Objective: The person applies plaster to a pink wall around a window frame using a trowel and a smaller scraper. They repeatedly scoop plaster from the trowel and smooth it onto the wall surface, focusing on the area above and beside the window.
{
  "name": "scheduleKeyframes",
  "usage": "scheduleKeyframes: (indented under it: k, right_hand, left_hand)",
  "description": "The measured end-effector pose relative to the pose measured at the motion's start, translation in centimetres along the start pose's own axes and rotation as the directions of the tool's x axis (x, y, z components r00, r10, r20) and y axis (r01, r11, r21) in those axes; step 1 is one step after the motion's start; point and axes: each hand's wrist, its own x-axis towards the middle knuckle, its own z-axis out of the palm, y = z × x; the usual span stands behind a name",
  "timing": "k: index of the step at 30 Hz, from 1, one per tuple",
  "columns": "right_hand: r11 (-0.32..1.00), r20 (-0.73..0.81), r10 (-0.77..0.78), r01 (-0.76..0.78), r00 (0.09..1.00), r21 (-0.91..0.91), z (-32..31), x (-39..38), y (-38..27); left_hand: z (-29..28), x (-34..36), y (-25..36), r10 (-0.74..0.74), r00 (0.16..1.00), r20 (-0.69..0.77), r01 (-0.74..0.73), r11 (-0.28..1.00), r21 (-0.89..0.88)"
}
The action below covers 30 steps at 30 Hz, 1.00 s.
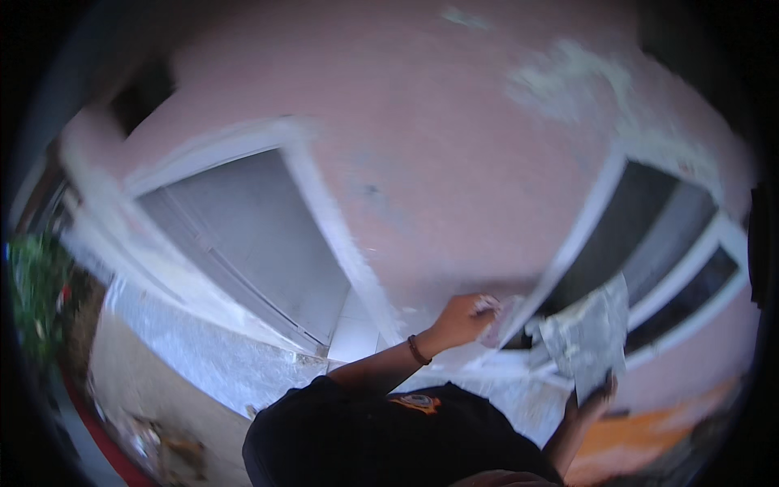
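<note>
My left hand (464,321), with a dark bracelet at the wrist, is raised close to the pink wall (454,211), beside the white window frame. Whitish smears cover its closed fingers. A pale, see-through flat piece (506,320) shows at the fingertips, too blurred to name. Lower right, my right hand (596,398) grips the bottom edge of a grey sheet (588,333), held up and tilted before the window. Whitish paste is smeared over that sheet.
A grey door (243,219) in a white frame stands left. The dark window (625,219) is at right. Pale patches (568,81) mark the upper wall. A bluish-white ledge or floor strip (195,349) runs below, with plants (36,292) far left and an orange band (649,442) lower right.
</note>
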Motion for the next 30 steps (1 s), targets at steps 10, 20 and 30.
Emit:
scheduleKeyframes:
  k: [10,20,30]
  right_hand:
    - [0.833,0.111,0.389,-0.401,0.914,0.382,0.7,-10.4,9.8]
    - [0.878,-0.155,0.432,-0.375,0.889,0.297,2.7,-16.1,10.7]
    - [0.935,-0.163,0.301,-0.257,0.939,0.244,3.7,-17.5,9.2]
  left_hand:
    - [5.2,-3.7,-5.9,-0.418,0.842,0.341,0.536,0.577,-0.616]
    - [3.9,-4.9,-5.8,-0.444,0.672,0.593,0.734,0.505,-0.454]
    - [2.8,-3.9,-4.7,-0.313,0.684,0.658,0.709,0.498,-0.5]
